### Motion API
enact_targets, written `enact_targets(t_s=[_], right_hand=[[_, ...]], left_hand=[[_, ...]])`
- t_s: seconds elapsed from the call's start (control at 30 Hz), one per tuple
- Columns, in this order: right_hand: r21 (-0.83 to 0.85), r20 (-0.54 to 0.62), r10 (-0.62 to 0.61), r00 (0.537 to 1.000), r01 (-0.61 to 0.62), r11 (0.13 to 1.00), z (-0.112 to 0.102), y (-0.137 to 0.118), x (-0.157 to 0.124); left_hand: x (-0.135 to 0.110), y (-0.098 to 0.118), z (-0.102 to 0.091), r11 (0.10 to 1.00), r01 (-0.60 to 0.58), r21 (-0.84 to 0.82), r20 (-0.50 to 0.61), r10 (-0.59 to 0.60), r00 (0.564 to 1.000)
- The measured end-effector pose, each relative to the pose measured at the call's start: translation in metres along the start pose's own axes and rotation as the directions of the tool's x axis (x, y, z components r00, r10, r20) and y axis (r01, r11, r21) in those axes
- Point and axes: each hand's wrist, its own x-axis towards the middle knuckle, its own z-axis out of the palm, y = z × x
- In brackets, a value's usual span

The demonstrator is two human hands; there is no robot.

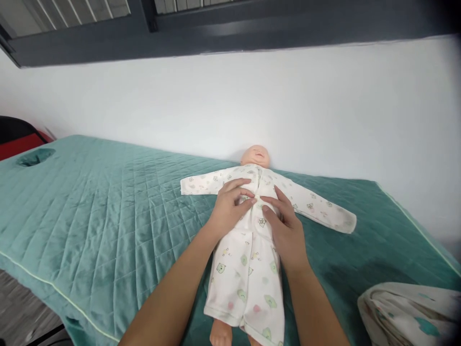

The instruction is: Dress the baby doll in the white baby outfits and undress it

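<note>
A baby doll [256, 156] lies on its back on a teal quilted table [108, 216], head toward the wall. It wears a white printed top [309, 202] with sleeves spread wide and matching white trousers [245, 283]. My left hand [230, 204] rests on the doll's chest, fingers curled and pinching the front edge of the top. My right hand [283, 226] lies on the belly beside it, fingers stretched toward the same closure, thumb pressing the cloth. One bare doll foot [220, 334] pokes out of a trouser leg.
A white wall runs behind the table under a dark window frame [216, 29]. A face hole [34, 157] sits at the table's far left end. A folded printed cloth [410, 312] lies at the bottom right. Something red and black [18, 139] stands at the far left.
</note>
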Motion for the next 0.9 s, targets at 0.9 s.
enact_targets(t_s=[0.9], right_hand=[[0.126, 0.063, -0.05, 0.997, 0.041, 0.991, -0.003, 0.004, 0.006]], left_hand=[[0.003, -0.005, 0.001, 0.995, 0.028, -0.093, -0.018, -0.03, 0.999]])
